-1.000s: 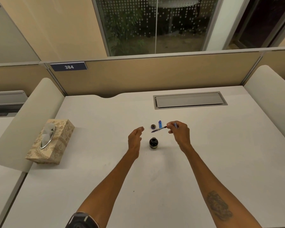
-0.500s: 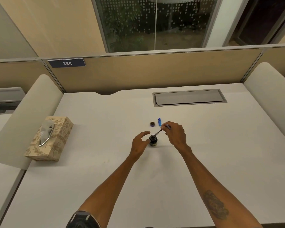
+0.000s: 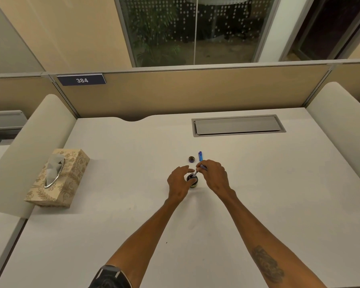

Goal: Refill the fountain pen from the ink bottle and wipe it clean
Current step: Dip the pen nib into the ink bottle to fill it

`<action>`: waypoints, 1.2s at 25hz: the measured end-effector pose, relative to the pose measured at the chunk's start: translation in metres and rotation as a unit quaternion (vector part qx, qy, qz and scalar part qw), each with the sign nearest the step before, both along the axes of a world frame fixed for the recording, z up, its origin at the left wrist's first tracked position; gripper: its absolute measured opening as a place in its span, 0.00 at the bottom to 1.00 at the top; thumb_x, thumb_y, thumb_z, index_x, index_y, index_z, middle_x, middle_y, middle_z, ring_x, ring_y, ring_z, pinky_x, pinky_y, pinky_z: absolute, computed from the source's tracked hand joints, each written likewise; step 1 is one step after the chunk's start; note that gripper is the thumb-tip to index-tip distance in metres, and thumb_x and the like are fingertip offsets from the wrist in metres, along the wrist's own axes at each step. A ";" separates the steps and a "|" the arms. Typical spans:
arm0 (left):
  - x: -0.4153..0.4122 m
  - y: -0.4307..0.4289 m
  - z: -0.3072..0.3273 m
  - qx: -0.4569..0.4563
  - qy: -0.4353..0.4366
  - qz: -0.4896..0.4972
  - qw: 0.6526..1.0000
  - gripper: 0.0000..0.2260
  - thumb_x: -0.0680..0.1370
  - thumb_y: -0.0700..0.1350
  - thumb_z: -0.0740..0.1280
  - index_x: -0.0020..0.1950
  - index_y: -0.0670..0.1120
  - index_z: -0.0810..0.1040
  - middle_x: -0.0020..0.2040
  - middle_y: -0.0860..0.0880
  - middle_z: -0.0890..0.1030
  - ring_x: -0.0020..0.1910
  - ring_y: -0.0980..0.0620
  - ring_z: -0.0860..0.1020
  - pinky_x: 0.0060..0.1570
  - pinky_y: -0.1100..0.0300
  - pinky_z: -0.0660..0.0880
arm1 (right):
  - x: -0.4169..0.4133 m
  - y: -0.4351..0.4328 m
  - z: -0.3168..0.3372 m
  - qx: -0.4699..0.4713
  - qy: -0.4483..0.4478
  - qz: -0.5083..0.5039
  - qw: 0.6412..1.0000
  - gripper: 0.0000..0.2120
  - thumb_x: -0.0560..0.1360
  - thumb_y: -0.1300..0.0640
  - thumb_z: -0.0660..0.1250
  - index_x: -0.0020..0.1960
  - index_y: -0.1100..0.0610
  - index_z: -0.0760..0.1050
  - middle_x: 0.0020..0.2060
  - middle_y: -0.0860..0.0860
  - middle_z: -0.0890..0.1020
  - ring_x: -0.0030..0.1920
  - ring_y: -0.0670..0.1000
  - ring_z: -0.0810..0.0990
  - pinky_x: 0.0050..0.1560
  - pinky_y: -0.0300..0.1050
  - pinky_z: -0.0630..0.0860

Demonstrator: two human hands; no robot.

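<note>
Nearest to us, a dark band wraps our left forearm at the bottom edge of the view, and a tattoo marks our right forearm. Both arms reach forward over the white desk.

Our left hand curls around the left side of the ink bottle, fingers wrapped against its glass so that it is steadied upright on the desk. Our right hand pinches the fountain pen between thumb and fingertips, closed firmly on its upper end. The pen tilts down to the left, with its lower end at the bottle's open mouth; whether the tip touches the ink we cannot tell.

Just beyond our hands, the small round bottle cap lies on the desk, and right beside it, on its right, lies a blue pen part, which we take for the barrel or cap.

Well off to the left, a patterned tissue box sits near the desk's edge with a tissue poking from its slot.

Farther back, a grey cable hatch is set into the desk, and behind it stands the tan partition carrying a plate numbered 384.
</note>
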State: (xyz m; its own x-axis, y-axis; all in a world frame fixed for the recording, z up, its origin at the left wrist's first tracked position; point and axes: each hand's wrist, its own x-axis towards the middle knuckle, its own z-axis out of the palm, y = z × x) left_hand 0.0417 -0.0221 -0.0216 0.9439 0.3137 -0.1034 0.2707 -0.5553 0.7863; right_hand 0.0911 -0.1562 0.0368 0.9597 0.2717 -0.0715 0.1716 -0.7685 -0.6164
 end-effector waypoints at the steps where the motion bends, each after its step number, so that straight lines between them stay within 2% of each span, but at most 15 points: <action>1: 0.001 0.000 -0.001 0.001 0.003 0.006 1.000 0.13 0.74 0.49 0.73 0.59 0.51 0.82 0.67 0.51 0.78 0.70 0.50 0.71 0.70 0.53 0.60 | 0.000 0.000 -0.001 -0.004 -0.003 0.002 1.000 0.12 0.80 0.52 0.64 0.56 0.57 0.81 0.51 0.55 0.84 0.50 0.54 0.82 0.46 0.40 0.72; 7: 0.006 0.002 -0.008 -0.010 -0.004 0.039 0.999 0.08 0.73 0.50 0.74 0.51 0.52 0.85 0.62 0.53 0.81 0.66 0.52 0.74 0.68 0.46 0.64 | 0.003 0.002 -0.005 -0.012 0.001 0.006 1.000 0.12 0.80 0.52 0.64 0.57 0.57 0.80 0.52 0.55 0.84 0.51 0.54 0.82 0.50 0.42 0.75; 11: 0.007 0.004 -0.009 -0.023 -0.005 0.035 0.999 0.08 0.73 0.50 0.74 0.52 0.52 0.85 0.63 0.54 0.81 0.67 0.53 0.73 0.68 0.49 0.61 | 0.002 0.003 -0.007 0.001 -0.006 0.007 1.000 0.10 0.79 0.53 0.65 0.54 0.56 0.81 0.50 0.54 0.85 0.49 0.53 0.82 0.48 0.40 0.74; 15: 0.009 0.004 -0.010 -0.021 -0.009 0.031 0.999 0.07 0.73 0.49 0.74 0.51 0.51 0.85 0.62 0.53 0.81 0.66 0.52 0.74 0.69 0.47 0.63 | 0.001 0.004 -0.007 -0.002 0.006 -0.002 1.000 0.10 0.79 0.52 0.65 0.55 0.56 0.81 0.51 0.53 0.85 0.50 0.52 0.82 0.48 0.38 0.73; 18: 0.009 0.005 -0.008 -0.020 -0.016 0.028 0.999 0.07 0.73 0.49 0.75 0.50 0.51 0.85 0.62 0.52 0.81 0.67 0.51 0.73 0.69 0.46 0.63 | 0.000 0.003 -0.005 0.004 0.012 -0.024 1.000 0.12 0.78 0.49 0.66 0.57 0.54 0.80 0.53 0.51 0.84 0.51 0.51 0.82 0.48 0.39 0.73; 20: 0.010 0.005 -0.008 -0.015 -0.019 0.025 0.999 0.07 0.73 0.48 0.75 0.50 0.51 0.86 0.62 0.53 0.81 0.68 0.52 0.72 0.70 0.48 0.62 | 0.000 0.004 -0.001 -0.008 0.021 -0.056 0.998 0.16 0.77 0.43 0.66 0.55 0.54 0.80 0.48 0.50 0.84 0.47 0.51 0.81 0.46 0.41 0.73; 23: 0.013 0.005 -0.007 -0.003 -0.019 0.019 1.000 0.06 0.73 0.48 0.75 0.49 0.52 0.86 0.62 0.54 0.81 0.69 0.52 0.71 0.69 0.49 0.62 | 0.001 0.006 0.006 -0.054 0.029 -0.078 0.995 0.18 0.76 0.39 0.65 0.46 0.56 0.77 0.38 0.50 0.81 0.38 0.50 0.76 0.40 0.42 0.69; 28: 0.015 0.009 -0.014 0.017 -0.031 -0.007 0.999 0.05 0.73 0.48 0.75 0.48 0.52 0.86 0.63 0.54 0.81 0.70 0.50 0.71 0.70 0.42 0.62 | 0.004 0.007 0.003 -0.069 0.009 -0.050 0.996 0.15 0.78 0.46 0.65 0.48 0.58 0.79 0.41 0.54 0.84 0.37 0.49 0.76 0.38 0.42 0.69; 30: 0.015 0.010 -0.015 0.032 -0.035 -0.022 0.999 0.05 0.75 0.48 0.73 0.49 0.52 0.86 0.64 0.55 0.80 0.72 0.51 0.68 0.72 0.42 0.57 | 0.005 0.005 0.004 -0.081 -0.006 -0.037 0.996 0.15 0.79 0.46 0.64 0.48 0.58 0.80 0.42 0.54 0.84 0.37 0.49 0.76 0.38 0.42 0.68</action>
State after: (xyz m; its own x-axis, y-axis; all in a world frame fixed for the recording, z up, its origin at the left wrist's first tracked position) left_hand 0.0566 -0.0117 -0.0363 0.9612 0.2753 -0.0167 0.1896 -0.6156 0.7649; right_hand 0.0958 -0.1508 0.0406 0.9777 0.1862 -0.0973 0.1177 -0.8690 -0.4807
